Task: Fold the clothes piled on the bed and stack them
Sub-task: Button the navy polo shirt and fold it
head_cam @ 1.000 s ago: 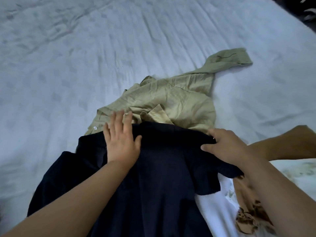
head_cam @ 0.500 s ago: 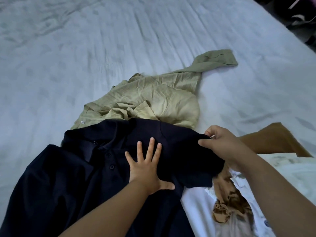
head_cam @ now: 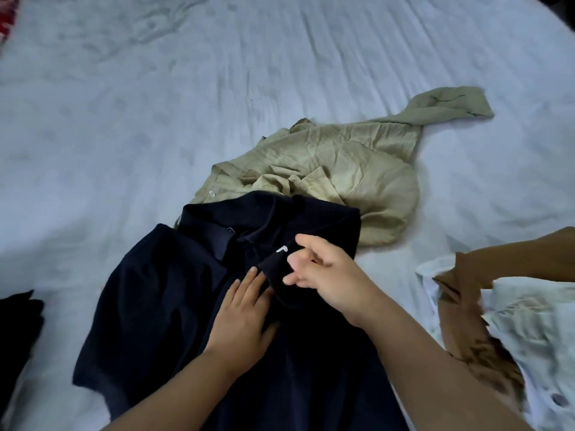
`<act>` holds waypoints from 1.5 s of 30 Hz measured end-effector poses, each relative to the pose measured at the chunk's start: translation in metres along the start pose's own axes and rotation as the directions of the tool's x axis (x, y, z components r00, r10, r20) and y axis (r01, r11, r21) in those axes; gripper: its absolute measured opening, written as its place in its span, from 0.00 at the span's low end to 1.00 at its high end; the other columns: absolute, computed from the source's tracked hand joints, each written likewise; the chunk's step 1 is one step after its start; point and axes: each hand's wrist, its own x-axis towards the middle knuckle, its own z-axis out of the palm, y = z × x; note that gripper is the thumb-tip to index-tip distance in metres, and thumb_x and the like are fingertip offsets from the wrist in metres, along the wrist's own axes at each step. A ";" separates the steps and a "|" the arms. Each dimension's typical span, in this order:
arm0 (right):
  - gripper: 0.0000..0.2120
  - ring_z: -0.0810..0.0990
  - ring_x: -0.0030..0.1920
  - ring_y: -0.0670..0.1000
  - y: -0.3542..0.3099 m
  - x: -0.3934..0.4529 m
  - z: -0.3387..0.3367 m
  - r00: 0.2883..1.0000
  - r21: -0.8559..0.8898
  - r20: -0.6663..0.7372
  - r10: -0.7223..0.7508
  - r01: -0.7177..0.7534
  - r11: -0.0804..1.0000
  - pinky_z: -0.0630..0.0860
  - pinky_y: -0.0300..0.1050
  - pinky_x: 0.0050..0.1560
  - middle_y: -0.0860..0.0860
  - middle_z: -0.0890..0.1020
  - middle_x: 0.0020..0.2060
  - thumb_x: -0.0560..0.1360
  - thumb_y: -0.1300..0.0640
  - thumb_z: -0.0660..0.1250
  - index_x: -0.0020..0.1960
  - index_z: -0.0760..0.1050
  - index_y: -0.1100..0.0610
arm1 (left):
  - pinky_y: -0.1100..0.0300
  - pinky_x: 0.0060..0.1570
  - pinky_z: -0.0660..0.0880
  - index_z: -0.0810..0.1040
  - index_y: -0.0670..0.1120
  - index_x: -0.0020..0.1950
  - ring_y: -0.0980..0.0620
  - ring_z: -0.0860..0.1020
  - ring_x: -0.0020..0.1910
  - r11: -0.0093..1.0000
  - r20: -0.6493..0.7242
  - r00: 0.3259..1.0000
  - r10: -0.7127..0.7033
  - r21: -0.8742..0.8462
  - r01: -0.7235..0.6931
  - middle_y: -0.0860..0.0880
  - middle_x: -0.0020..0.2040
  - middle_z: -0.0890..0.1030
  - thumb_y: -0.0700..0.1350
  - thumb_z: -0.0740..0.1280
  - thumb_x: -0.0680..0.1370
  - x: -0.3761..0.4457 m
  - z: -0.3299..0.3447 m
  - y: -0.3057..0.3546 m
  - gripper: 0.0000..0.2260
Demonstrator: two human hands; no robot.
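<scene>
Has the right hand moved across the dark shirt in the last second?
Yes. The right hand carried the sleeve from the navy polo shirt's outer edge inward toward its collar, nearer the left hand.

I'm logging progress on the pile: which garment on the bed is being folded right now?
The navy polo shirt: the left hand presses it flat while the right hand folds its sleeve inward. The khaki shirt beyond it lies crumpled and untouched.

Pale bed sheet (head_cam: 130, 126) fills the view
Creased, faintly patterned, softly lit; a red patch (head_cam: 7, 21) at the top left corner
</scene>
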 end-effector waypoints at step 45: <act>0.28 0.40 0.76 0.55 0.031 0.055 0.225 0.961 -0.888 0.251 -0.120 0.278 0.366 0.44 0.55 0.75 0.49 0.40 0.77 0.81 0.45 0.51 0.77 0.42 0.43 | 0.57 0.43 0.79 0.82 0.47 0.47 0.53 0.83 0.41 0.047 0.375 0.558 -0.740 -0.799 0.600 0.50 0.42 0.85 0.53 0.74 0.70 -0.146 -0.040 -0.201 0.12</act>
